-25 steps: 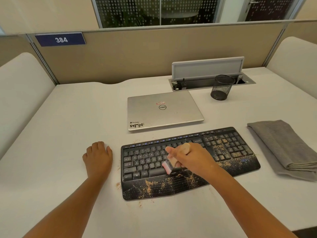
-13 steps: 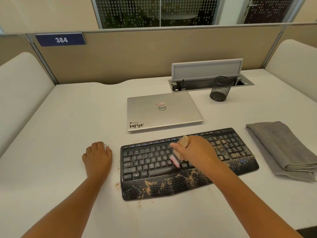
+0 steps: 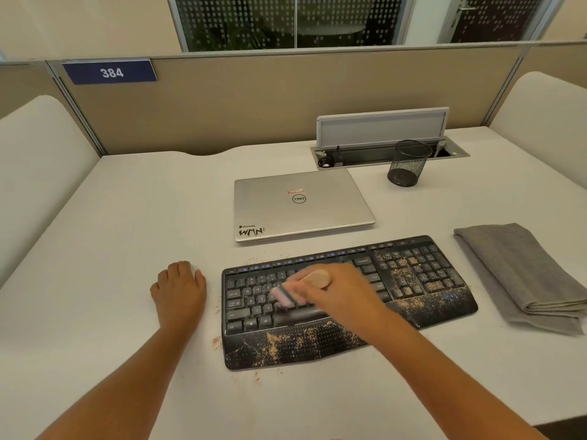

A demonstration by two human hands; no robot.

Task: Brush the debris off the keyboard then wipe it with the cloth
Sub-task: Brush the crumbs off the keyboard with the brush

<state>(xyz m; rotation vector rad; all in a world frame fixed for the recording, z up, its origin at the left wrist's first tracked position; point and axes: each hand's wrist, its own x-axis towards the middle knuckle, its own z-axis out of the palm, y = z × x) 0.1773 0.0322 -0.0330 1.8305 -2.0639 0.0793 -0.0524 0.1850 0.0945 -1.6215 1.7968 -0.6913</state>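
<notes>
Right hand (image 3: 336, 296) gripping brush (image 3: 297, 289) over keyboard (image 3: 349, 300) middle keys; left hand (image 3: 179, 292) lying relaxed on bench (image 3: 127, 217); cloth (image 3: 521, 271) lying right of keyboard.

Desk 384 in an open-plan office, lit evenly from above.

A white desk (image 3: 127, 217) is closed in at its far edge by a beige partition (image 3: 254, 100) bearing a blue plate (image 3: 109, 72) numbered 384. Pale rounded panels (image 3: 38, 166) stand along its left and right edges. Beyond the partition, glazing with a dotted frosted pattern (image 3: 286, 20) shows greenery, with a door (image 3: 495, 17) toward the right.
</notes>
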